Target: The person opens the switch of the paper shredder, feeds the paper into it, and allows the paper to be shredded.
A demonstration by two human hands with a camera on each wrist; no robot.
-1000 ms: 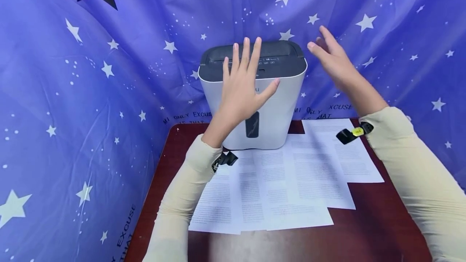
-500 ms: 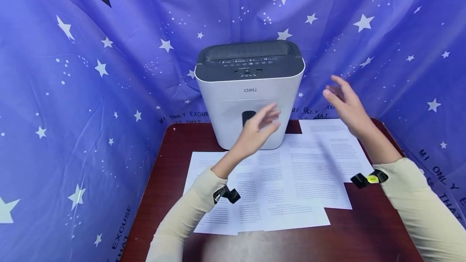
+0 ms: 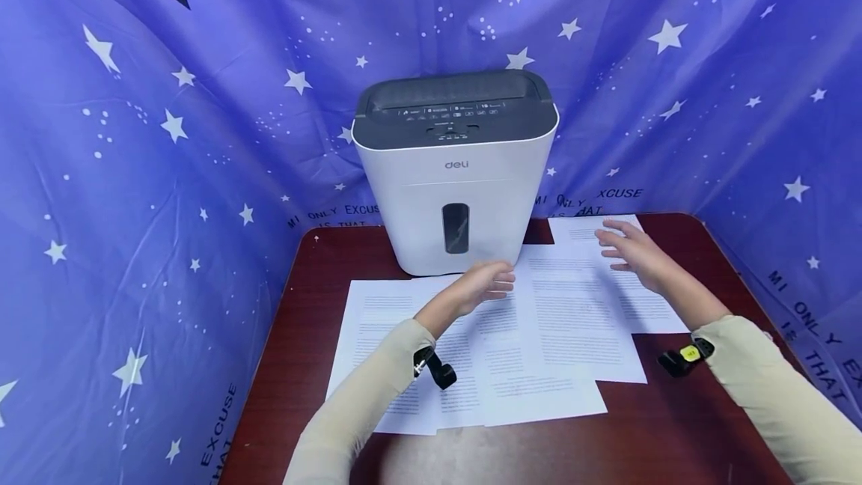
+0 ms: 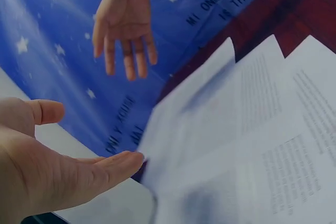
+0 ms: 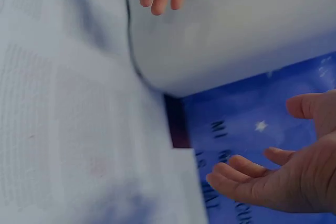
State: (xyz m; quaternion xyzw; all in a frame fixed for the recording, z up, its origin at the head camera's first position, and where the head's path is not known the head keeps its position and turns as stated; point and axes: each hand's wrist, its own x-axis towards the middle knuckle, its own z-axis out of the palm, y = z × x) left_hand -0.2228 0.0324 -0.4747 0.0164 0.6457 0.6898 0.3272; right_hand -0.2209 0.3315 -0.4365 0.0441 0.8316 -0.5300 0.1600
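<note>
A white paper shredder [image 3: 417, 200] with a dark grey top stands upright at the back of the table. Printed sheets of paper [image 3: 572, 313] lie overlapping in front of it and to its right. My left hand [image 3: 477, 287] hovers above the sheets by the shredder's lower front, fingers extended and holding nothing. Over the right-hand sheets is my right hand [image 3: 636, 253], its fingers spread and relaxed, also without anything in them. In the left wrist view the right hand [image 4: 126, 30] shows its palm, facing across from the left hand [image 4: 79, 177].
The dark red wooden table [image 3: 539, 447] has rounded back corners. A blue curtain [image 3: 202, 171] with white stars hangs close behind the table and along both sides. Each wrist carries a small black camera on a strap.
Both hands have come down from the height of the shredder's top to low over the sheets. The left hand has turned from spread in front of the shredder to sideways. The shredder and sheets have stayed put.
</note>
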